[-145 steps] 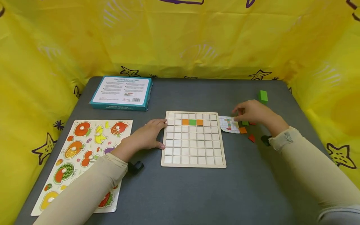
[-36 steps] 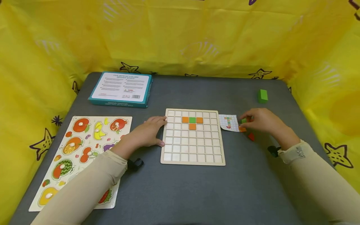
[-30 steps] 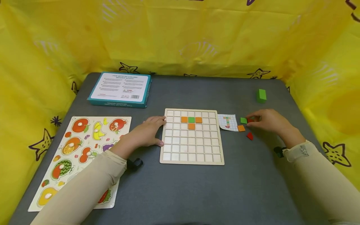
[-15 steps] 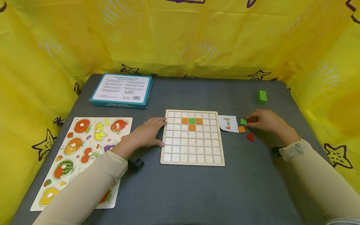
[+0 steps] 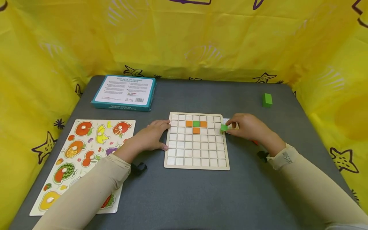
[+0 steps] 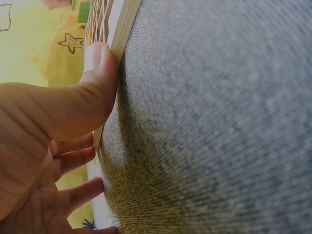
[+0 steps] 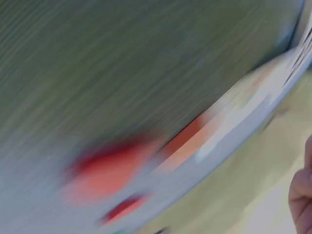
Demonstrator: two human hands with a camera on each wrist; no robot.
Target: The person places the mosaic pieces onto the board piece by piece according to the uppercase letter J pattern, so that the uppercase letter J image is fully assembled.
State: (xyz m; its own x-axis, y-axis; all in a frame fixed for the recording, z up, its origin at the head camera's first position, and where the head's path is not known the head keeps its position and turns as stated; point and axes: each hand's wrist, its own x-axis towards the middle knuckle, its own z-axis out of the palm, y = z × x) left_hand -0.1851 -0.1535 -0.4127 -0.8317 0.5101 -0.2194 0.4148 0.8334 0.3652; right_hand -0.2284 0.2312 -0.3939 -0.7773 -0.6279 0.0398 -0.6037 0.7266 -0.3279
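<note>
My right hand (image 5: 249,127) pinches a green square tile (image 5: 224,127) between thumb and fingertips, over the right edge of the wooden grid board (image 5: 188,153). On the board, an orange tile, a green tile (image 5: 196,124) and another orange tile form a row, with a single orange tile (image 5: 196,130) under the green one. My left hand (image 5: 150,136) rests at the board's left edge; in the left wrist view its thumb (image 6: 100,68) touches the rim and the fingers extend along it. A printed pattern card (image 5: 226,121) lies mostly hidden under my right hand.
Red pieces (image 7: 114,173) and an orange tile (image 7: 187,141) lie beyond the card, blurred in the right wrist view. A green block (image 5: 267,100) stands at the back right. A teal box (image 5: 123,92) and a fruit puzzle board (image 5: 99,127) sit at left.
An orange tile has joined the board below the green one. My right hand has since picked up the loose green tile and carried it left to the board. The left hand stays put.
</note>
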